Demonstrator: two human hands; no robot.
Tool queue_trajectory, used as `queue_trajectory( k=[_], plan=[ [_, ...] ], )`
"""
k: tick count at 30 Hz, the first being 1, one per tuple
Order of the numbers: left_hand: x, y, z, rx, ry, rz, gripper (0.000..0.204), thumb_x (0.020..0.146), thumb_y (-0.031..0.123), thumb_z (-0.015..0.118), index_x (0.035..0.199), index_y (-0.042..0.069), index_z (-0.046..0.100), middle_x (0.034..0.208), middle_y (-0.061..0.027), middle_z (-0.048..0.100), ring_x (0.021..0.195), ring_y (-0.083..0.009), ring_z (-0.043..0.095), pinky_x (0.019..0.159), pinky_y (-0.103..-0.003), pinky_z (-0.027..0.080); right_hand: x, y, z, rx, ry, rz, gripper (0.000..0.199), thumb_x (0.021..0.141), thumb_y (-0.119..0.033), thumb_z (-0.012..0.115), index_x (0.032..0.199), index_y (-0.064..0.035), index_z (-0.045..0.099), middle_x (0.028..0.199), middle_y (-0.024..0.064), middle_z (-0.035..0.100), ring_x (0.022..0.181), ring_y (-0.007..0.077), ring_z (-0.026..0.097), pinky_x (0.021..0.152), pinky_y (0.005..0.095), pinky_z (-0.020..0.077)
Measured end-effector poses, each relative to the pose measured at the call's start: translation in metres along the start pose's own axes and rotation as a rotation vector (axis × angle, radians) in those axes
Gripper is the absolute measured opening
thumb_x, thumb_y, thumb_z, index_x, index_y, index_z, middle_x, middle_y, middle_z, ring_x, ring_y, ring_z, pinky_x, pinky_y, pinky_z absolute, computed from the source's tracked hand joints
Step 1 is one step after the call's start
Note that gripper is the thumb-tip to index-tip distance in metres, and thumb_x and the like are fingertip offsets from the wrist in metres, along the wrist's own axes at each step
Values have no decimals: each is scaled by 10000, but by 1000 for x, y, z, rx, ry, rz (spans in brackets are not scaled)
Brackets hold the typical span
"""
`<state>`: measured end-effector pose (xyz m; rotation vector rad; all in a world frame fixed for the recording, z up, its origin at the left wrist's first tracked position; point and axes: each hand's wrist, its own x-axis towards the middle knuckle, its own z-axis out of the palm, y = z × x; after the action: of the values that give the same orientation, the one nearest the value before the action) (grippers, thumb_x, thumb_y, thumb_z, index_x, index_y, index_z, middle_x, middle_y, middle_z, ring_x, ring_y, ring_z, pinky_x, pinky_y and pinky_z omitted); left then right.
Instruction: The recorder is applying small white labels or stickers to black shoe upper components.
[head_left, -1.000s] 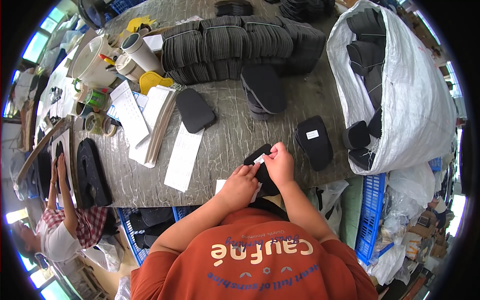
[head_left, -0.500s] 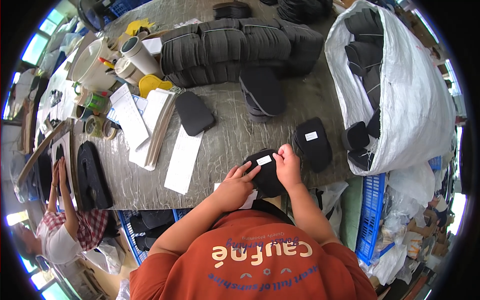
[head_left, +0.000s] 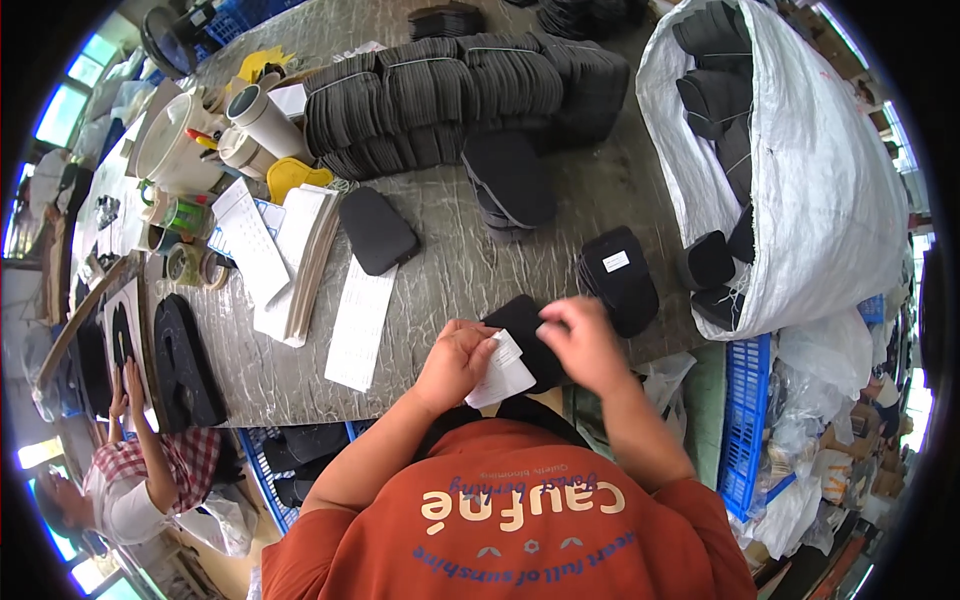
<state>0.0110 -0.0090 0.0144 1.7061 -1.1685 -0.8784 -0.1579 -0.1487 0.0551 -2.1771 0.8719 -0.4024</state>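
Observation:
My left hand is closed on a small folded white sheet of paper, pinched between thumb and fingers over the table's near edge. Behind the paper lies a black rounded pad, partly covered by it and by my right hand. My right hand hovers over the pad's right side with bent fingers, smeared by motion; whether it holds anything is unclear. Just beyond it rests a stack of black pads with a white label on top.
Bundled black pads line the back, with a loose stack before them. A white woven sack holds more at right. Papers, a single pad and a white cup sit left. A co-worker's hands work far left.
My left hand has drawn back from the pad and lifted the white paper. My right hand has left the pad's corner and blurs. The white label on the near pad no longer shows.

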Motion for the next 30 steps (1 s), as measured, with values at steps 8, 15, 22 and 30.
queue_trajectory(
  k=[8, 15, 22, 30],
  plan=[
    [-3, -2, -7, 372, 12, -3, 123, 820, 96, 646, 765, -14, 641, 974, -141, 661, 974, -317, 579, 852, -416, 470, -11, 2, 46, 408, -5, 146, 54, 851, -17, 623, 848, -13, 569, 728, 25, 577, 675, 87, 531, 614, 263, 442],
    [-17, -1, 8, 529, -265, 331, 197, 803, 159, 654, 850, -31, 639, 1215, -184, 579, 1201, -346, 503, 1022, -427, 404, 0, 37, 69, 338, 44, 270, 81, 812, -12, 657, 818, 7, 579, 695, 122, 628, 624, 214, 619, 598, 328, 480],
    [-17, -4, 6, 490, -282, 310, 195, 797, 149, 653, 861, -34, 639, 1224, -186, 573, 1210, -348, 493, 1025, -424, 403, 5, 34, 67, 297, -20, 296, 84, 808, -22, 662, 819, 7, 583, 699, 138, 635, 629, 250, 632, 589, 339, 479],
    [-15, -3, 5, 497, -287, 308, 195, 804, 172, 647, 847, -19, 635, 1274, -177, 553, 1190, -327, 507, 1020, -433, 393, 6, 27, 66, 240, -2, 312, 80, 809, -27, 661, 818, 3, 587, 715, 147, 641, 654, 281, 642, 604, 350, 492]
  ],
)
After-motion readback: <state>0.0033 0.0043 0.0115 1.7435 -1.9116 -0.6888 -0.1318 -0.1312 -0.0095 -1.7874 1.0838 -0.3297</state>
